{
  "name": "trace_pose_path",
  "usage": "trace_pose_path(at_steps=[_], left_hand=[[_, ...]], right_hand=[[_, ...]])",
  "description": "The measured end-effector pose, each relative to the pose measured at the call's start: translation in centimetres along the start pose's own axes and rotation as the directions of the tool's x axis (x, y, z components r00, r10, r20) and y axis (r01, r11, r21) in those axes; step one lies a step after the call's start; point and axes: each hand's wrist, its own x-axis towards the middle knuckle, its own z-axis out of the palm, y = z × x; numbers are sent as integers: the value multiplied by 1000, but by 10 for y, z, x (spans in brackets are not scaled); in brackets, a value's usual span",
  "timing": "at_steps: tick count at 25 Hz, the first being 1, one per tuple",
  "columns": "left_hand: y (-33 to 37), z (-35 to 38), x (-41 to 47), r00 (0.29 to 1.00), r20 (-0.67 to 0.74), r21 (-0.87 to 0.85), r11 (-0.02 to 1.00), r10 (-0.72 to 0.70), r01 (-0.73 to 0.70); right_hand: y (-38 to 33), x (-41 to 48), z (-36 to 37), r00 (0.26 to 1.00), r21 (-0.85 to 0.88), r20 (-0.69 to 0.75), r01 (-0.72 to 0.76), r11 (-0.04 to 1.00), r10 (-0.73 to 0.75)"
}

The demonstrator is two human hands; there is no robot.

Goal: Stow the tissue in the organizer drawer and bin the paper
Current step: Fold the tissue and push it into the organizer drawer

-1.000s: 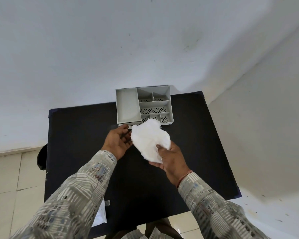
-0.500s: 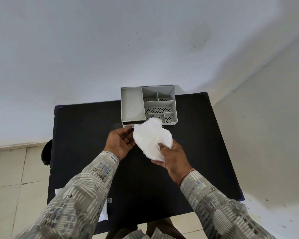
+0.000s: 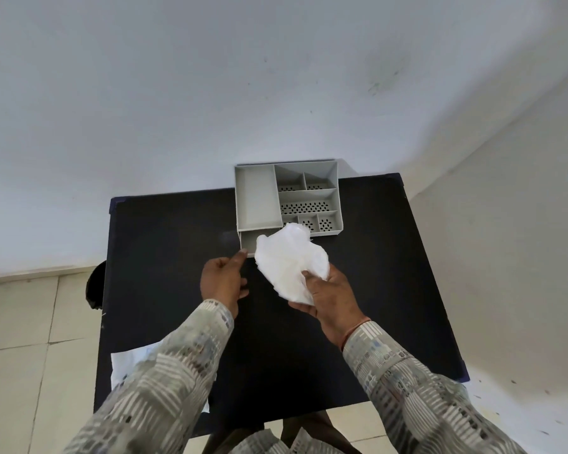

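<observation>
A grey organizer [image 3: 255, 198] with several compartments stands at the far edge of the black table [image 3: 164, 244]. Its drawer [image 3: 248, 242] juts out a short way from the front left. My left hand [image 3: 222, 280] pinches the drawer's front lip with its fingertips. My right hand [image 3: 333, 299] holds a crumpled white tissue [image 3: 289, 263] just above the table, in front of the organizer; the tissue hides the drawer's right part. A white paper [image 3: 128, 362] lies at the table's near left edge, partly under my left sleeve.
A dark rounded object [image 3: 94, 286] sits on the floor against the table's left side. White walls close in behind the table and on the right. Tiled floor shows on the left.
The drawer has slid out toward me with my left hand on its front. My right hand with the tissue has stayed in about the same place.
</observation>
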Motion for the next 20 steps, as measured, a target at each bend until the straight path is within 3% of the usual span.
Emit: trace_pose_path(at_steps=[9, 20], left_hand=[[12, 3, 16, 980, 158, -106, 984, -125, 143], [-31, -18, -7, 949, 189, -89, 958, -252, 272]], right_hand=[[8, -3, 2, 998, 12, -36, -57, 998, 57], [4, -10, 3, 1000, 6, 6, -22, 1000, 22]])
